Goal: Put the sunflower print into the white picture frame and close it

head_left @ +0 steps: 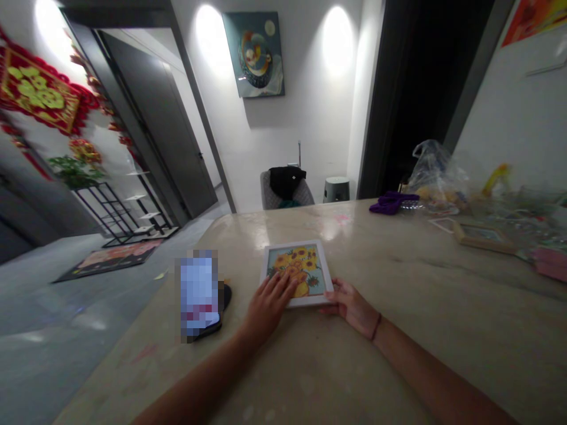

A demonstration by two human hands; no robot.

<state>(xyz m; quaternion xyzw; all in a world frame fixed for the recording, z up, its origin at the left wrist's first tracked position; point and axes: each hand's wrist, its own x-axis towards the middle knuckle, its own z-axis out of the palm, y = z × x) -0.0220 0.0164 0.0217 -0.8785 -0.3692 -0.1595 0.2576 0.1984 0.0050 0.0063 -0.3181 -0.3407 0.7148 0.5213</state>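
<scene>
A white-framed picture of yellow sunflowers on a light blue ground (312, 268) lies on the marble-patterned table (310, 366). My left hand (272, 300) rests on the lower left part of the picture, palm down with the fingers stretched out. At the frame's lower right corner, my right hand (349, 304) grips the edge, thumb on top and fingers at the side and below. A dark band circles my right wrist.
Left of the picture stands a phone with a blurred screen (199, 292). Toward the right back lie a purple cloth (392, 202), a clear plastic bag (436, 177), a wooden frame (482, 236) and a pink item (550, 262). Beyond the table is a chair (266, 192) with black clothing.
</scene>
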